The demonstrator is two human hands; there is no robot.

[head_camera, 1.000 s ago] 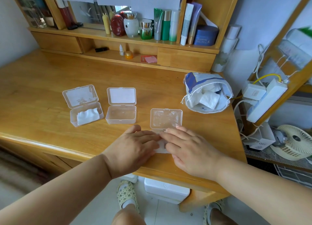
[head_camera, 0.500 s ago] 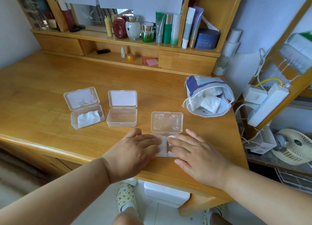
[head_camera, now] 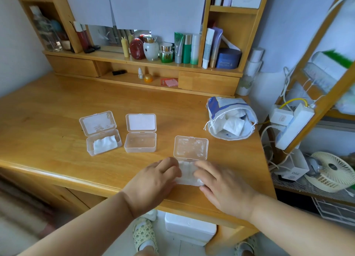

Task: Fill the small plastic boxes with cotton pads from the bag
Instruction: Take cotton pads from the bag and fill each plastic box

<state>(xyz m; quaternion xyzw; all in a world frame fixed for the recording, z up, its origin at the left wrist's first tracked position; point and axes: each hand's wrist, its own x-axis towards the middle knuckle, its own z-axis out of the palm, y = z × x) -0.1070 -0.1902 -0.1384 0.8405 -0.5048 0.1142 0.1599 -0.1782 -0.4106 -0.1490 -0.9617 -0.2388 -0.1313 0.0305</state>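
Both hands, left (head_camera: 153, 180) and right (head_camera: 222, 184), lie with fingers flat, pressing white cotton pads into the nearest clear plastic box (head_camera: 189, 172) on the wooden table (head_camera: 48, 121). Judging by this, 1 middle box (head_camera: 140, 144) awaits pads from the drawstring bag (head_camera: 230, 119).

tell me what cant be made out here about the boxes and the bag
- Right box, head view: base mostly covered by the left hand and right hand, both motion-blurred; how full it is cannot be told.
- Bag, head view: its folded rim hides how many pads remain.
- Left box: pad count unreadable.
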